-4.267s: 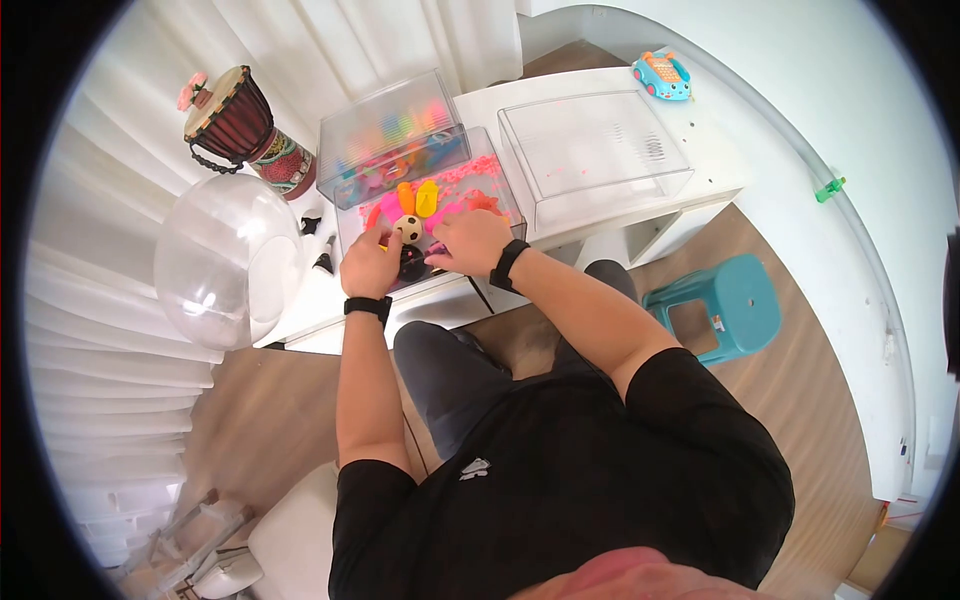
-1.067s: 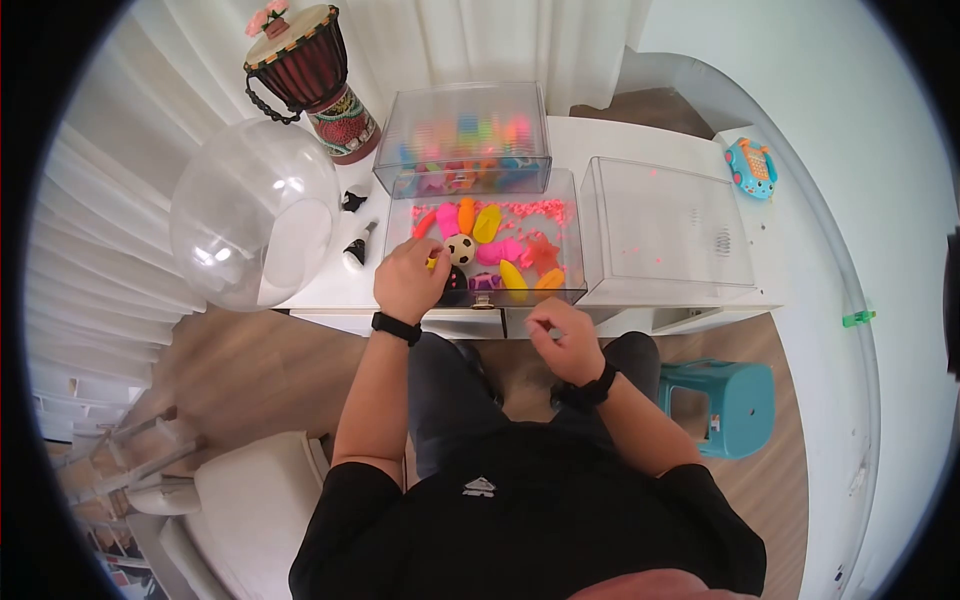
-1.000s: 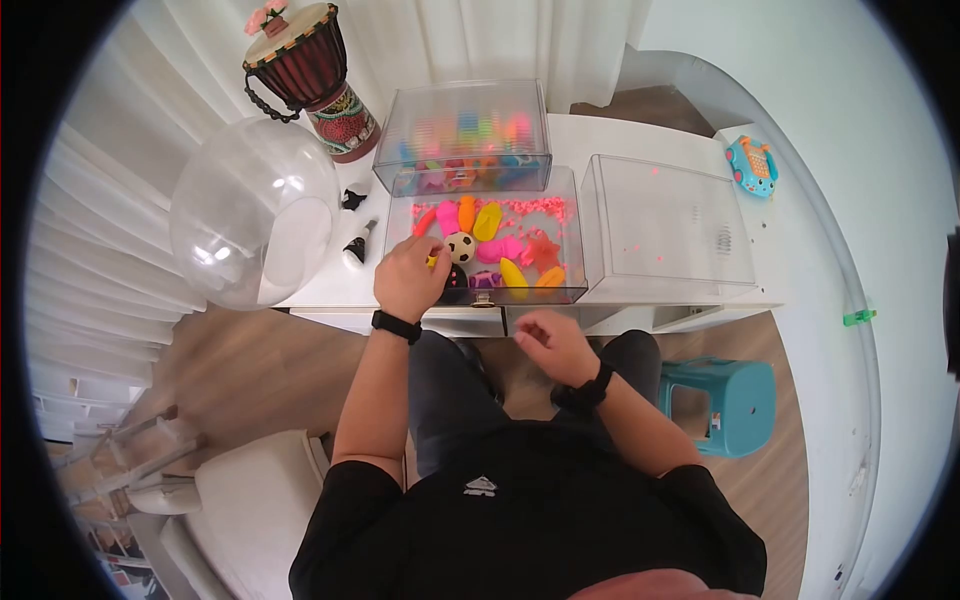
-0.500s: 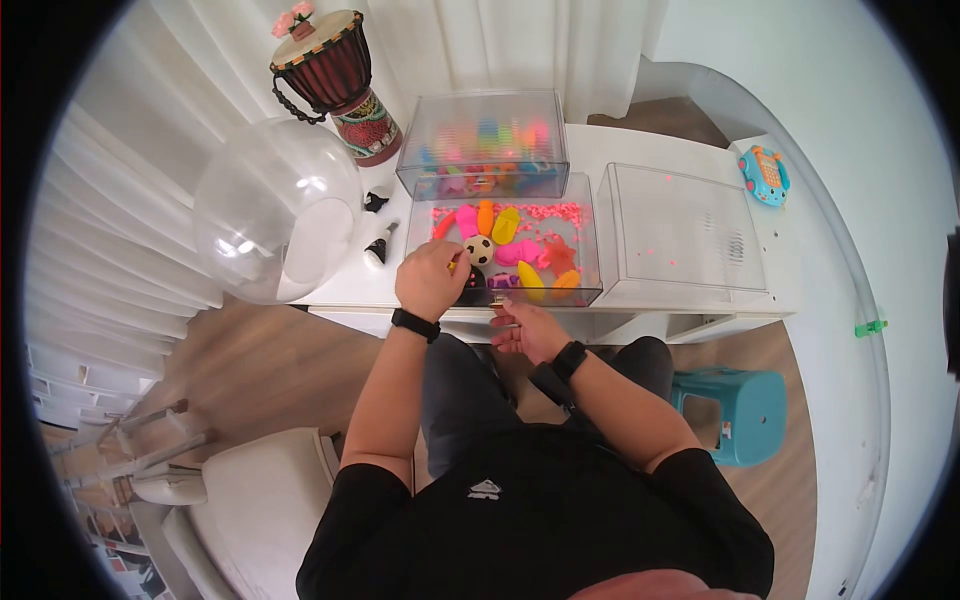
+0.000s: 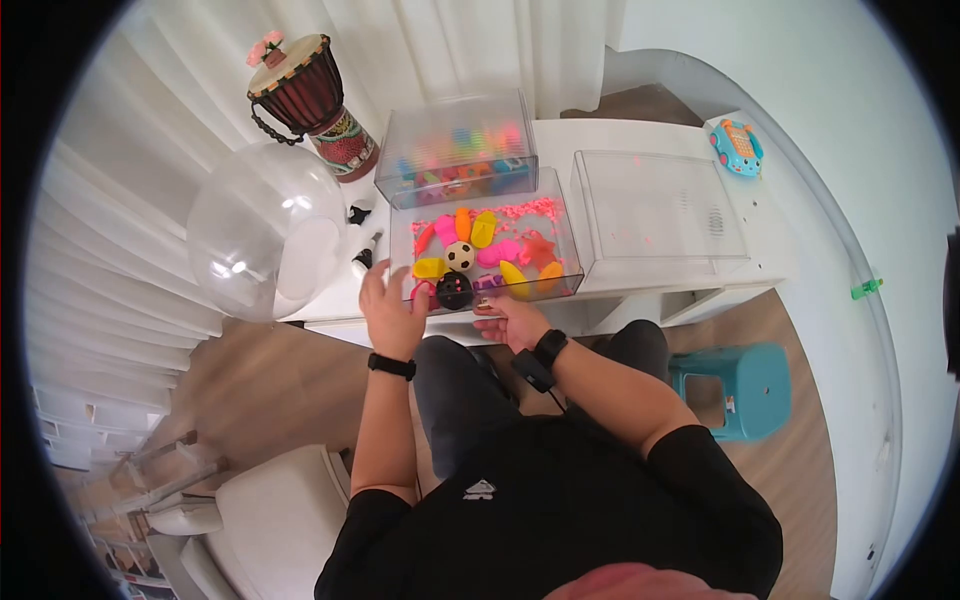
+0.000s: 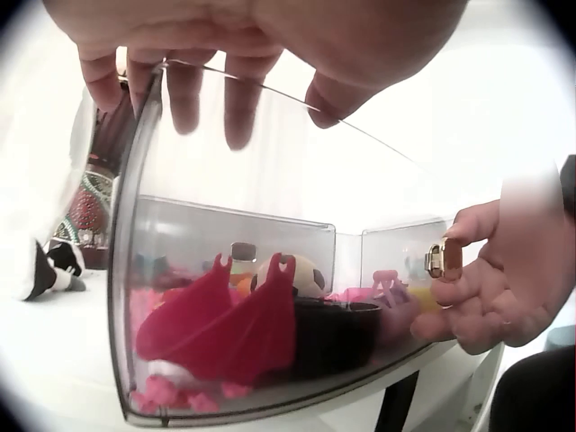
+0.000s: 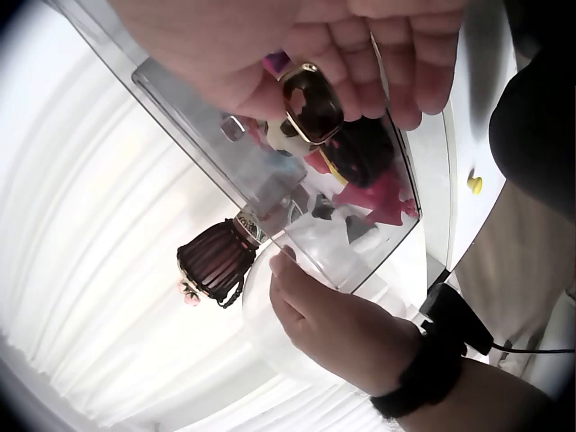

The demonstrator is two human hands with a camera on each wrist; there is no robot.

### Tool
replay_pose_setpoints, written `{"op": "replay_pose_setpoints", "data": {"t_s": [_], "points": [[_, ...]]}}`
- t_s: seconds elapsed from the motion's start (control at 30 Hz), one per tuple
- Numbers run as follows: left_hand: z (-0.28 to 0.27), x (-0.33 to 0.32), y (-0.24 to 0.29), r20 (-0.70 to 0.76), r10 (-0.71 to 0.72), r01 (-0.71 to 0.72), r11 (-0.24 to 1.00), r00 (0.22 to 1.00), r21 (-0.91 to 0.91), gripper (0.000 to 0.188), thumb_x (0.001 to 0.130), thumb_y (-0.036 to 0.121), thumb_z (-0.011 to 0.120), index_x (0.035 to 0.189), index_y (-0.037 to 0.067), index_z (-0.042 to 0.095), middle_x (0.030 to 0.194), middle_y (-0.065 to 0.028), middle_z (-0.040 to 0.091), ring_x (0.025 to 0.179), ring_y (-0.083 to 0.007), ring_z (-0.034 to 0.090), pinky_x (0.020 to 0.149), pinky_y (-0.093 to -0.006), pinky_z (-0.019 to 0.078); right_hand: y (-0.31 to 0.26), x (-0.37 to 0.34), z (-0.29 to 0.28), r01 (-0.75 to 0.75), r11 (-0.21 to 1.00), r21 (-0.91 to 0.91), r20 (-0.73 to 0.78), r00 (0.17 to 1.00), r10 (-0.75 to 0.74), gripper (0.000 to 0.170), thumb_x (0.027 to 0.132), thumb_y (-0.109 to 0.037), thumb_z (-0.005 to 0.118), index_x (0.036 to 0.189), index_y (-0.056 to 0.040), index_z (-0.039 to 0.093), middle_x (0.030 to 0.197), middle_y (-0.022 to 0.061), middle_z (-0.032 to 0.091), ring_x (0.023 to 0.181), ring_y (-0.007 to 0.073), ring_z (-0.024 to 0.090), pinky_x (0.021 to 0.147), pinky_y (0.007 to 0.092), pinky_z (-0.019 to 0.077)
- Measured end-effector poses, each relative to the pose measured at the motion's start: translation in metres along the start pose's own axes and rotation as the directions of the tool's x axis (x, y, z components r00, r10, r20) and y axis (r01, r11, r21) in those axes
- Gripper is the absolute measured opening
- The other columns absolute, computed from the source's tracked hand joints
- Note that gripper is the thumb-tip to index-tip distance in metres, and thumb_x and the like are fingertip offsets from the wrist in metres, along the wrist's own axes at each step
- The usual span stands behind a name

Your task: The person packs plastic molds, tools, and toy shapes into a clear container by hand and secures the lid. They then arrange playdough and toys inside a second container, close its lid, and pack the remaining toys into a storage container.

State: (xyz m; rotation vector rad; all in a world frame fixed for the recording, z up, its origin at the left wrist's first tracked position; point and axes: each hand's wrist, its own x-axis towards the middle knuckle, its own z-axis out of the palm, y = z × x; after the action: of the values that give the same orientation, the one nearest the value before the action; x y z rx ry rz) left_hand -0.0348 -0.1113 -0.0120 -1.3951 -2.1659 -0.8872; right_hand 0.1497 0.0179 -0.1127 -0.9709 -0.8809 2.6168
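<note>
A clear bin (image 5: 572, 235) holds a small soccer ball (image 5: 460, 256), a round black thing (image 5: 454, 291), yellow pieces (image 5: 484, 229) and a pink wing-shaped piece (image 6: 220, 328). My left hand (image 5: 392, 315) is at the bin's front left corner, fingers spread and hanging loosely over the rim in the left wrist view. My right hand (image 5: 520, 325) is at the middle of the front wall, palm up, touching the gold latch (image 6: 436, 259) with its fingers rather straight. In the right wrist view the latch partly covers those fingers.
A lidded clear box (image 5: 455, 150) of colourful pieces stands behind the bin, an upturned clear box (image 5: 660, 210) to its right. On the left are a transparent globe (image 5: 262, 230) and a drum (image 5: 300, 90). A toy phone (image 5: 738, 148) sits far right, a teal stool (image 5: 735, 390) below.
My left hand has left the yellow piece beside the ball and moved to the bin's left corner. My right hand has come in from the front right to the latch.
</note>
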Motion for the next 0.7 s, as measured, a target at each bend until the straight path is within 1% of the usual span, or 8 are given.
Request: {"op": "replay_pose_setpoints", "data": {"t_s": [0.03, 0.2, 0.23, 0.27, 0.33, 0.4, 0.57, 0.7], "points": [[-0.001, -0.012, -0.010, 0.059, -0.065, 0.068, 0.997, 0.996, -0.048, 0.051, 0.089, 0.021, 0.079, 0.134, 0.006, 0.063, 0.144, -0.0226, 0.051, 0.136, -0.0419, 0.049, 0.111, -0.0484, 0.0419, 0.005, 0.000, -0.002, -0.007, 1.000, 0.004, -0.007, 1.000, 0.007, 0.039, 0.105, -0.034, 0.062, 0.131, -0.0057, 0.060, 0.128, 0.0102, 0.069, 0.106, 0.0238, 0.070, 0.089, 0.0381, 0.0570], [0.010, -0.072, -0.033, 0.224, -0.478, 0.521, 0.692, 0.849, -0.499, 0.075, 0.100, 0.027, 0.071, 0.161, 0.006, 0.032, 0.157, -0.0202, 0.042, 0.143, -0.0345, 0.045, 0.118, -0.0502, 0.0365, 0.022, -0.017, -0.009, -0.004, 0.997, -0.075, 0.011, 1.000, 0.005, 0.036, 0.103, -0.035, 0.064, 0.128, -0.0093, 0.067, 0.119, 0.0064, 0.073, 0.111, 0.0175, 0.064, 0.092, 0.0362, 0.0509], [0.012, -0.082, -0.035, 0.351, -0.563, 0.615, 0.391, 0.748, -0.685, 0.075, 0.102, 0.028, 0.068, 0.163, 0.006, 0.030, 0.160, -0.0195, 0.040, 0.144, -0.0334, 0.044, 0.118, -0.0503, 0.0370, 0.024, -0.022, -0.011, -0.007, 0.996, -0.091, 0.018, 1.000, 0.009, 0.035, 0.103, -0.035, 0.064, 0.127, -0.0100, 0.068, 0.119, 0.0047, 0.074, 0.110, 0.0155, 0.063, 0.093, 0.0351, 0.0495], [0.010, -0.093, -0.034, 0.500, -0.590, 0.639, 0.036, 0.634, -0.768, 0.074, 0.104, 0.029, 0.065, 0.164, 0.006, 0.028, 0.163, -0.0189, 0.037, 0.145, -0.0324, 0.042, 0.117, -0.0504, 0.0375, 0.027, -0.028, -0.013, -0.027, 0.997, -0.075, 0.006, 1.000, 0.027, 0.035, 0.103, -0.035, 0.064, 0.127, -0.0100, 0.068, 0.119, 0.0047, 0.074, 0.110, 0.0155, 0.063, 0.093, 0.0351, 0.0495], [0.008, -0.109, -0.033, 0.574, -0.531, 0.668, -0.020, 0.624, -0.744, 0.072, 0.107, 0.035, 0.059, 0.165, 0.007, 0.025, 0.167, -0.0185, 0.034, 0.144, -0.0331, 0.047, 0.116, -0.0498, 0.0412, 0.028, -0.036, -0.020, -0.011, 0.989, -0.148, 0.014, 1.000, 0.013, 0.033, 0.103, -0.035, 0.065, 0.124, -0.0107, 0.070, 0.119, 0.0034, 0.074, 0.109, 0.0147, 0.063, 0.093, 0.0351, 0.0500], [0.004, -0.118, -0.027, 0.666, -0.327, 0.618, -0.251, 0.670, -0.745, 0.075, 0.107, 0.042, 0.056, 0.165, 0.008, 0.024, 0.169, -0.0175, 0.031, 0.138, -0.0339, 0.055, 0.113, -0.0492, 0.0460, 0.032, -0.043, -0.028, -0.022, 0.991, -0.132, 0.026, 0.999, 0.025, 0.031, 0.103, -0.034, 0.066, 0.122, -0.0100, 0.071, 0.119, 0.0031, 0.074, 0.107, 0.0141, 0.063, 0.092, 0.0348, 0.0506], [-0.009, -0.131, -0.022, 0.732, -0.279, 0.665, -0.306, 0.622, -0.681, 0.080, 0.105, 0.051, 0.054, 0.168, 0.013, 0.022, 0.168, -0.0147, 0.033, 0.125, -0.0386, 0.065, 0.110, -0.0541, 0.0483, 0.022, -0.078, -0.035, -0.007, 0.975, -0.224, 0.100, 0.995, 0.030, 0.030, 0.104, -0.030, 0.064, 0.122, -0.0076, 0.074, 0.119, 0.0028, 0.075, 0.107, 0.0122, 0.062, 0.092, 0.0337, 0.0518], [-0.026, -0.146, -0.012, 0.714, -0.129, 0.696, -0.161, 0.688, -0.700, 0.099, 0.095, 0.054, 0.068, 0.169, 0.014, 0.015, 0.169, -0.0195, 0.028, 0.139, -0.0393, 0.054, 0.115, -0.0545, 0.0443, 0.019, -0.104, -0.038, -0.045, 0.945, -0.324, 0.121, 0.989, 0.088, 0.032, 0.104, -0.030, 0.065, 0.121, -0.0051, 0.076, 0.119, 0.0042, 0.075, 0.104, 0.0120, 0.065, 0.089, 0.0311, 0.0534]]}}
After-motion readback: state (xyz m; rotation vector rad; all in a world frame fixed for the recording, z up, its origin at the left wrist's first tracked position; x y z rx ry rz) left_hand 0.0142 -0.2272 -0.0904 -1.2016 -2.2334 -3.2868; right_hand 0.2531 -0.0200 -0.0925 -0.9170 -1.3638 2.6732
